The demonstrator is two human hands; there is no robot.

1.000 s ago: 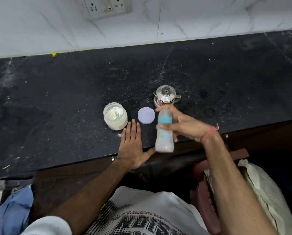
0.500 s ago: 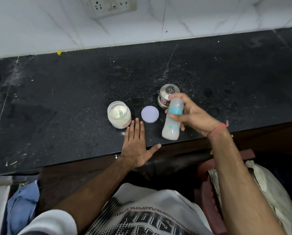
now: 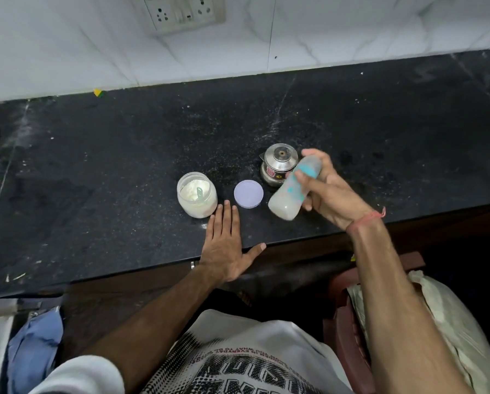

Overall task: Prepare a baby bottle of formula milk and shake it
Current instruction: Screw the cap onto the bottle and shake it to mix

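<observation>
Fingers [image 3: 302,177] of the right hand [image 3: 333,196] are curled round the bottle [image 3: 290,194], which is held tilted above the desk [image 3: 96,194], its milky base toward the near edge. Just behind it, a steel pot [image 3: 278,166] is seen. The left hand [image 3: 226,245] is laid flat, fingers straight and together, thumb spread, near the open powder jar [image 3: 197,194] and the lid [image 3: 248,193].

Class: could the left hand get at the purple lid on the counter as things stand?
Probably yes. The left hand lies flat and holds nothing, and its fingers point just short of the purple lid. Bare counter lies between; the powder jar stands to one side.
</observation>
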